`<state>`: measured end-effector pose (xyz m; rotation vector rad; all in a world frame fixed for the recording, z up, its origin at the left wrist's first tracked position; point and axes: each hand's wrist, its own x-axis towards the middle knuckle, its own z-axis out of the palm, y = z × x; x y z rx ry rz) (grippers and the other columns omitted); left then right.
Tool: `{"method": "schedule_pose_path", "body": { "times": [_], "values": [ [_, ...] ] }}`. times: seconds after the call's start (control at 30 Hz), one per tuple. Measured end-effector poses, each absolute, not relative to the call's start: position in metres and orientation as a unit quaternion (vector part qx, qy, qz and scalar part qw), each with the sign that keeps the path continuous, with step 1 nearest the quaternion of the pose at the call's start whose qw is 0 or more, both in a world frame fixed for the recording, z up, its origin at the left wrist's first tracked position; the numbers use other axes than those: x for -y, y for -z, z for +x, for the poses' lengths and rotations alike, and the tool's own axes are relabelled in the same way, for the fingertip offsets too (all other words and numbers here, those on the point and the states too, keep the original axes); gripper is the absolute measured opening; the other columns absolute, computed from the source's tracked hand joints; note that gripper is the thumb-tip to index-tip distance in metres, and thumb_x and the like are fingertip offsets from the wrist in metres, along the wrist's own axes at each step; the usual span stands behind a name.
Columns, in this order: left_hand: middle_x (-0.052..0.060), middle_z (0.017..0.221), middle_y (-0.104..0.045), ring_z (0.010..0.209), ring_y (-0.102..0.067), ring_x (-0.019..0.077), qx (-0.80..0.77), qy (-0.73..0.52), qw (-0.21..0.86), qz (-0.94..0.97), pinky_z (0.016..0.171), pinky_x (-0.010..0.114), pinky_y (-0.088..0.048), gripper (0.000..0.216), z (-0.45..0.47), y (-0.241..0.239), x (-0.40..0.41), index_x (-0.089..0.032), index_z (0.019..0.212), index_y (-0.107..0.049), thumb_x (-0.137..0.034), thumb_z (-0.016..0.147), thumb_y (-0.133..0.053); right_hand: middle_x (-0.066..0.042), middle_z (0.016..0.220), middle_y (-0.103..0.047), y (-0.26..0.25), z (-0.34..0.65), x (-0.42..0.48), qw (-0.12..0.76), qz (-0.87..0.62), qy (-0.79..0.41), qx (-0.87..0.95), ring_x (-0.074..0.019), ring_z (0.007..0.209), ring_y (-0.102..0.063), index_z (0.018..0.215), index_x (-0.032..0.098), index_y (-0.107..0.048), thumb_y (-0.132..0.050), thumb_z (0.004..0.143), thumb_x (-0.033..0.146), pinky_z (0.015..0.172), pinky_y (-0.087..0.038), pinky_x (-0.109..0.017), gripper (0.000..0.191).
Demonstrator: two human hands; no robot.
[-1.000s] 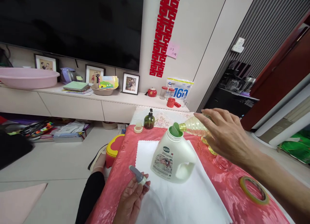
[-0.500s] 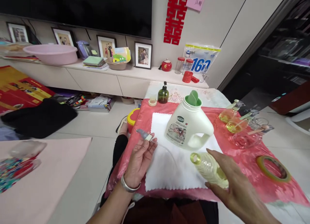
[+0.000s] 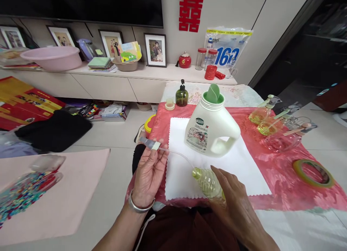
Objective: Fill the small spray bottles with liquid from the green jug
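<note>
Between the fingers of my left hand (image 3: 151, 167) is a grey-and-white spray nozzle (image 3: 150, 144), whose thin clear tube (image 3: 180, 156) curves right. The tube's end meets the mouth of a ribbed, pale yellow-green clear bottle (image 3: 210, 183); I cannot tell whether it is inside. My right hand (image 3: 233, 193) wraps round that bottle, which is tilted with its mouth toward the left. Behind the hands, a large white detergent jug (image 3: 211, 128) stands upright on a white scalloped cloth (image 3: 179, 187), a green scoop-like piece (image 3: 213, 93) in its opening.
Several spray bottles (image 3: 282, 139) and a tape roll (image 3: 313, 173) are on the red table cover (image 3: 271, 167) at right. A dark green pump bottle (image 3: 181, 96) and a small cap (image 3: 170, 104) stand at the back left. Colourful beads (image 3: 21, 196) lie on the pink table at left.
The bottle in my right hand has moved left, bringing its mouth to the tube's end. My left hand has shifted slightly left with the nozzle. The view has tilted down a little.
</note>
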<state>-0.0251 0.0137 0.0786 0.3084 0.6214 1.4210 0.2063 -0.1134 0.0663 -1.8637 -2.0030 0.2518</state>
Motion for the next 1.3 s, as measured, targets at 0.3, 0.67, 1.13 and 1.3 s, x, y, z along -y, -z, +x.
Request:
{"method": "schedule_pose_path", "body": {
  "times": [0.3, 0.67, 1.13, 1.3],
  "values": [
    [0.003, 0.104, -0.077, 0.09, -0.074, 0.0167, -0.302, -0.572, 0.741, 0.18, 0.09, 0.028, -0.057, 0.037, -0.002, -0.077, 0.008, -0.021, 0.101, -0.075, -0.023, 0.068, -0.091, -0.009, 0.141, -0.048, -0.068, 0.19, 0.111, 0.264, -0.681, -0.176, 0.66, -0.0289, 0.129, -0.047, 0.151, 0.031, -0.027, -0.063, 0.085, 0.025, 0.104, -0.05, -0.053, 0.075],
    [0.004, 0.105, -0.078, 0.102, -0.072, 0.0192, -0.287, -0.524, 0.783, 0.173, 0.097, 0.03, -0.05, 0.038, 0.012, -0.072, 0.027, -0.021, 0.099, -0.077, -0.024, 0.065, -0.093, -0.012, 0.138, -0.046, -0.069, 0.176, 0.11, 0.329, -0.647, -0.138, 0.674, -0.0299, 0.125, -0.05, 0.153, 0.028, -0.03, -0.061, 0.086, 0.025, 0.098, -0.055, -0.051, 0.074],
    [0.004, 0.106, -0.077, 0.108, -0.069, 0.022, -0.277, -0.518, 0.789, 0.181, 0.103, 0.035, -0.046, 0.038, 0.015, -0.069, 0.029, -0.023, 0.101, -0.077, -0.028, 0.066, -0.092, -0.011, 0.138, -0.049, -0.058, 0.173, 0.11, 0.378, -0.623, -0.177, 0.661, -0.0259, 0.124, -0.052, 0.151, 0.028, -0.032, -0.062, 0.092, 0.037, 0.1, -0.054, -0.042, 0.067],
    [0.005, 0.106, -0.077, 0.114, -0.067, 0.0263, -0.271, -0.513, 0.791, 0.191, 0.11, 0.041, -0.041, 0.04, 0.015, -0.074, 0.029, -0.022, 0.102, -0.076, -0.033, 0.066, -0.091, -0.011, 0.134, -0.052, -0.056, 0.171, 0.111, 0.404, -0.608, -0.205, 0.652, -0.0255, 0.121, -0.056, 0.148, 0.025, -0.036, -0.061, 0.093, 0.039, 0.097, -0.054, -0.04, 0.062]
  ]
}}
